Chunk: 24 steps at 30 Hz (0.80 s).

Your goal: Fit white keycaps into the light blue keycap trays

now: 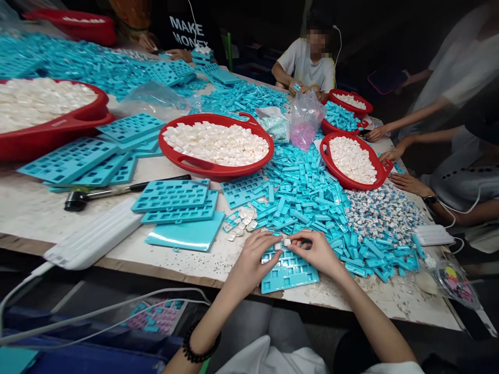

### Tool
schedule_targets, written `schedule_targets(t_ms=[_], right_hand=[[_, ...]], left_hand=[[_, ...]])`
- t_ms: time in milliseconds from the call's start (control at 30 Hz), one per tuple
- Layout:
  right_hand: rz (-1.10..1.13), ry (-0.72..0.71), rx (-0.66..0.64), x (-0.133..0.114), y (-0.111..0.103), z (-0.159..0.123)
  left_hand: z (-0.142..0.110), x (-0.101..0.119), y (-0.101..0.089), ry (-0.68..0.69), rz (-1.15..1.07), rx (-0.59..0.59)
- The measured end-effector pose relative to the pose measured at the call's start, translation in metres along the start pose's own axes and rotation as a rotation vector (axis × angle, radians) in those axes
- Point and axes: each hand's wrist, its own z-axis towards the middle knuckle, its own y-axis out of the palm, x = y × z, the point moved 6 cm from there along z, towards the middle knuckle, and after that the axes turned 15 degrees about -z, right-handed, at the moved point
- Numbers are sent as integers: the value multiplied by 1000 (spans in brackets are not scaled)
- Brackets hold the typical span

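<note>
Head cam, biggest stuff first: a long scuffed white table (pixel 424 305) fills most of the shot. Spread over it in front of the person is a big pile of teal strips (pixel 307 195), and up against that sits a red basin (pixel 230 170) loaded with white pieces. Over on the left, a chunky white bar (pixel 95 234) lies slanted near the table edge, just beside a stack of teal trays (pixel 171 196). The tray being worked on (pixel 290 276), a teal one with square pockets, lies flat at the near edge, right below the pile. Left hand (pixel 256 255) is over its upper left, thumb and index narrowly apart around a white cap (pixel 277 246); can't tell if they're actually gripping it. Right hand (pixel 316 250) has another little cap (pixel 287 242) pinched at its fingertips, just above the tray.
</note>
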Motion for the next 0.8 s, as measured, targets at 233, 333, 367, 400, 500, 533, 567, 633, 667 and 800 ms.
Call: schedule_targets(t_ms=[233, 333, 367, 400, 500, 533, 567, 633, 667, 800], right_hand=[[-47, -51, -17, -3, 3, 0], [-53, -57, -12, -2, 4, -1], [-51, -63, -14, -3, 4, -1], [-51, -69, -15, -3, 4, -1], [-59, -85, -17, -4, 4, -1], [-64, -84, -20, -4, 4, -1], [-65, -80, -23, -4, 5, -1], [-58, -72, -30, -3, 5, -1], [-53, -70, -31, -3, 6, 0], [-46, -69, -35, -3, 6, 0]], left_hand=[[0, 7, 4, 94, 15, -40], [0, 9, 5, 119, 31, -48], [0, 10, 5, 118, 40, -58], [0, 10, 6, 119, 47, -72], [-1, 11, 8, 134, 73, -113], [-1, 12, 8, 136, 84, -125], [-1, 12, 8, 136, 97, -139], [-3, 14, 9, 124, 129, -172], [-4, 16, 10, 119, 146, -189], [-11, 23, 14, 137, 225, -234]])
